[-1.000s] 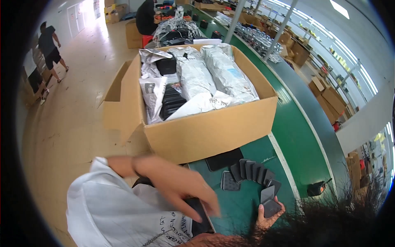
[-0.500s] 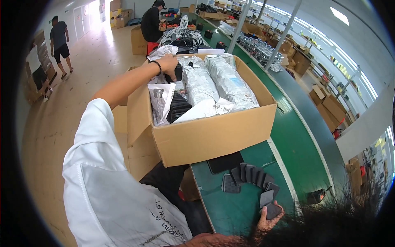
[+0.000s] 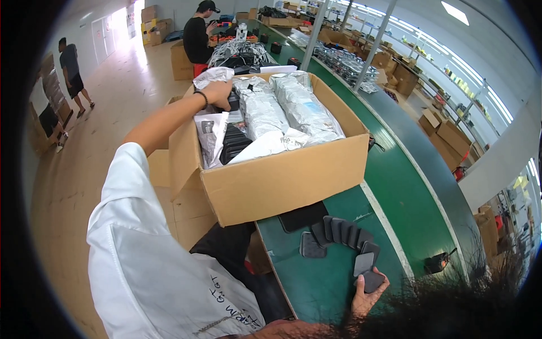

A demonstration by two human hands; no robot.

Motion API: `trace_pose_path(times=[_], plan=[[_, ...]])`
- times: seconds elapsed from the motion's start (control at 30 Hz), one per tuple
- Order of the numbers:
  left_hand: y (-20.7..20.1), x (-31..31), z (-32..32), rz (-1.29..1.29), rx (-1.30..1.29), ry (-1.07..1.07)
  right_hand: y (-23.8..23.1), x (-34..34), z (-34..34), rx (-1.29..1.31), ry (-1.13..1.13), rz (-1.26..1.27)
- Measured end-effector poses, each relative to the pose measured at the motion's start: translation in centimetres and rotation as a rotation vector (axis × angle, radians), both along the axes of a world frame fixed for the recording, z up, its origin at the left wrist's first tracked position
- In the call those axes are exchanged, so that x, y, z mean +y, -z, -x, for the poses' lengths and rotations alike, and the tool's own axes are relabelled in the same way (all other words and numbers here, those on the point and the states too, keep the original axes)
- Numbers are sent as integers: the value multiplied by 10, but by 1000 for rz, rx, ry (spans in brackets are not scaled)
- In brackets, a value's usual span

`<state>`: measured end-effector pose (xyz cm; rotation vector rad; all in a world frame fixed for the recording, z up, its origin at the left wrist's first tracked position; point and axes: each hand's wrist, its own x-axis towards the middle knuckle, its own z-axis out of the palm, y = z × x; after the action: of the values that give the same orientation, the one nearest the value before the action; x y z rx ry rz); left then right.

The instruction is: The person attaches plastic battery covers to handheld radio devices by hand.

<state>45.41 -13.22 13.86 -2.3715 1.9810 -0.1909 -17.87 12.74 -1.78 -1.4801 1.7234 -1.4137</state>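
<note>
My left hand (image 3: 218,94), with a dark bead bracelet at the wrist, reaches into the left far part of an open cardboard box (image 3: 285,189). Its fingers are closed around a black piece (image 3: 233,101), mostly covered by the hand. Near it in the box stand a row of black flat pieces (image 3: 234,144) and long bundles in silvery-white wrapping (image 3: 261,107). At the lower right, my right hand (image 3: 367,296) pinches a dark grey rounded-square pad (image 3: 374,281) by its edges. That pad touches the end of a curved, overlapping row of similar pads (image 3: 341,231) on the green table.
The box rests on the green tabletop (image 3: 305,282), beside a black flat sheet (image 3: 304,217). A green conveyor-like strip (image 3: 403,209) runs along the right. Farther off, a person in black (image 3: 197,39) sits by piled white cables (image 3: 240,55). Two people stand at the left.
The scene has shifted slightly left and up in view. My left hand stays in the box, and my right hand still holds the pad. The seated person has raised a hand.
</note>
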Motion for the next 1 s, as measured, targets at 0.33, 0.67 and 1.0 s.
trace_pose_path(times=[0.33, 0.67, 1.0], plan=[[-105, 89, 141, 481, 306, 612, -11, -14, -17, -6, 15, 14], [66, 30, 405, 167, -152, 1109, -4, -10, -6, -60, 47, -40], [39, 37, 389, -365, -169, 997, -2, -13, -4, -156, 47, -60]])
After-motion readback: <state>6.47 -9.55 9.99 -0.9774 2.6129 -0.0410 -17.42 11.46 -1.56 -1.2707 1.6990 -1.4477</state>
